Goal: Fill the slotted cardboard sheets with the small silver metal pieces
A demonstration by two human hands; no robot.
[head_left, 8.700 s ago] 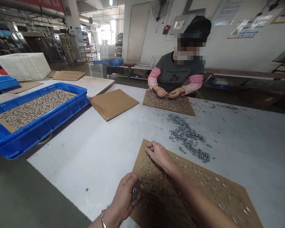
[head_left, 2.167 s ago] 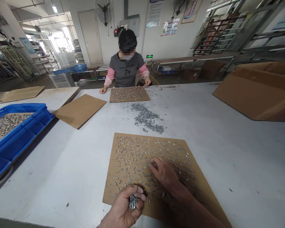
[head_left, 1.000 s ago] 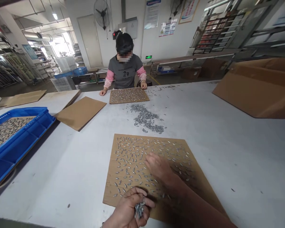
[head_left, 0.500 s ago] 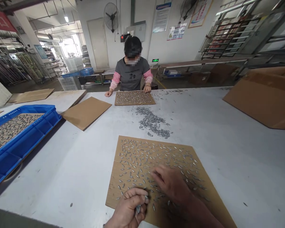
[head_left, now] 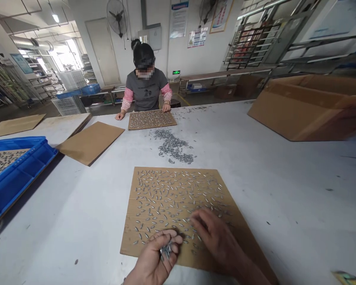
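At the left edge, a rectangular blue plastic tray point(head_left: 25, 174) with ribbed walls holds small grey metal pieces point(head_left: 4, 162), its rim likely keeping them in. Beside it, a bare, flat brown cardboard sheet point(head_left: 91, 144) lies on the smooth whitish table point(head_left: 77, 213). At upper centre, a co-worker point(head_left: 146, 93) in pink sleeves sits at a cardboard sheet thick with pieces point(head_left: 151, 127). At lower centre, the left hand point(head_left: 154, 253) is cupped around shiny spindle-shaped metal pieces point(head_left: 166, 251), presumably so none spill. Above lies a loose grey heap of pieces point(head_left: 172, 146), probably within both people's reach. Between, a creased brown cardboard sheet point(head_left: 129, 239) carries scattered single pieces, mostly apart. Over it, the right hand point(head_left: 215, 235) bends its fingertips inward; whether its grip holds a piece, I cannot tell. A large brown cardboard carton point(head_left: 302, 109) stands upper right.
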